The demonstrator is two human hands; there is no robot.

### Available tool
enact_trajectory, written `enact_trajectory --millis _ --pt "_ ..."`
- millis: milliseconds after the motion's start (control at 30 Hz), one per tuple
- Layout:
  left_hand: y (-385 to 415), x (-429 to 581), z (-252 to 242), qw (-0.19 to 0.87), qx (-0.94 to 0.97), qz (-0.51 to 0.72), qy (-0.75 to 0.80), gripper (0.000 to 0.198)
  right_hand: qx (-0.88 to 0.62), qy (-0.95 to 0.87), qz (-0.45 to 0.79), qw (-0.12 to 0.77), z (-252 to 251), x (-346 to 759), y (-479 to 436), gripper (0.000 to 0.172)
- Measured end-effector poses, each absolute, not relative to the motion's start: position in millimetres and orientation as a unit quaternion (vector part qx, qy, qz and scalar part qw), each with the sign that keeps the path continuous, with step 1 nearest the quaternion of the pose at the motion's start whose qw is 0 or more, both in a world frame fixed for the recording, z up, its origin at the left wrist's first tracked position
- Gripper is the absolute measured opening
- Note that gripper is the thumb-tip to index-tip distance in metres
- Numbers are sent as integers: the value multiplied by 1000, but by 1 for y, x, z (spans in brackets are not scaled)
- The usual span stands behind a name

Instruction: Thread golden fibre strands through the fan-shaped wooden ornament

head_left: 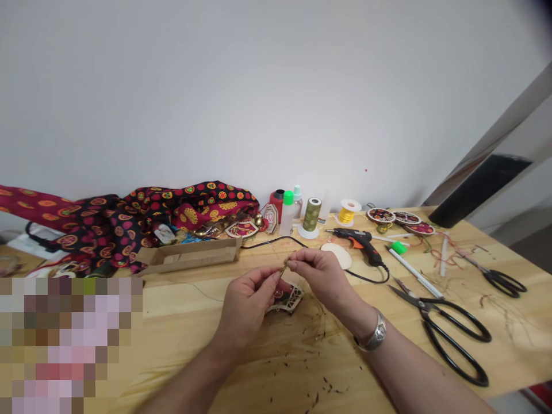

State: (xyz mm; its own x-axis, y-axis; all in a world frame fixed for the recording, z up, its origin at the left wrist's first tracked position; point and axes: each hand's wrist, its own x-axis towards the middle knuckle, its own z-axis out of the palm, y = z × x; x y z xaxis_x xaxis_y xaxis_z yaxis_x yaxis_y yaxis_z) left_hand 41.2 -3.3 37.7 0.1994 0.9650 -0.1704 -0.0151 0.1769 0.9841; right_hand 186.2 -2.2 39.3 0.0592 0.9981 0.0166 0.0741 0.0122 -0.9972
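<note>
Nearest: dark clippings (317, 397) lie loose on the smooth, streaked wood of the counter (172, 328). Stray bits could cling to the work if it is set down among them.

Right of the right forearm: large scissors (425, 307), metal blades slightly parted, broad black loop handles. A careless elbow could push them; the points face inward.

Left hand (252, 293) and right hand (319, 279) each close in a fingertip pinch on a thin strand (283, 269), brownish-gold, lifted over the counter between them. I judge the hold small for so fine a material: a slack pinch would let it slip, a hard pull could fray or snap it. The right wrist wears a silver-toned bracelet (374, 332), which might catch loose fibre.

Just under the hands: ornament piece (288, 298), dark red face, pale lattice edge, partly covered. Cannot tell whether the strand joins it; if so, a tug would shift it. The lattice looks brittle under pressure.

Farther: a shallow cardboard box (190, 256); a black-and-orange glue gun (362, 244), its cord looping near the right hand, so a wide sweep could drag it.

Back: olive thread spool (313, 214), conical; green-capped bottle (286, 215), translucent; soft, rumpled patterned cloth (194, 201).
</note>
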Motion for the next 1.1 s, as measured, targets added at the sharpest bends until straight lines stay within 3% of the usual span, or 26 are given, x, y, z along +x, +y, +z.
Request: enact_trajectory --millis 1100 --pt "-1 38 30 689 418 420 417 11 -530 -515 460 493 35 185 -3 9"
